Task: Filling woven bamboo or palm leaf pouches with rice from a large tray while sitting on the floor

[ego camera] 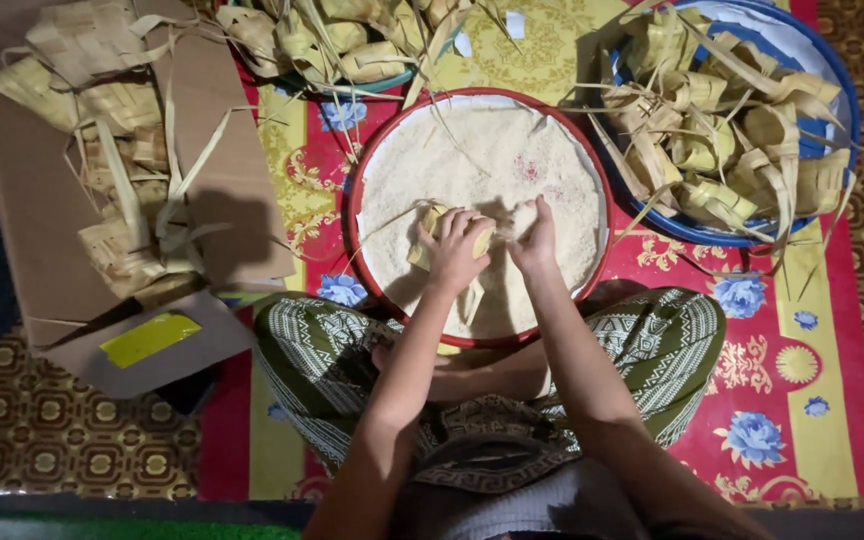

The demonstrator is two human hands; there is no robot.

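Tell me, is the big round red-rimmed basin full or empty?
Nearly full: pale rice grains cover the big round red-rimmed basin almost rim to rim, under the left hand and right hand.

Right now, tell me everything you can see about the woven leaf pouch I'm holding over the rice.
The woven palm-leaf pouch is small and pale yellow-green, plaited from flat leaf strips, with loose strip ends trailing out to the left and downward. The left hand grips it from above, hiding much of it, over the round red-rimmed tray of white rice grains. The right hand pinches rice close beside its upper edge. How full it is cannot be seen.
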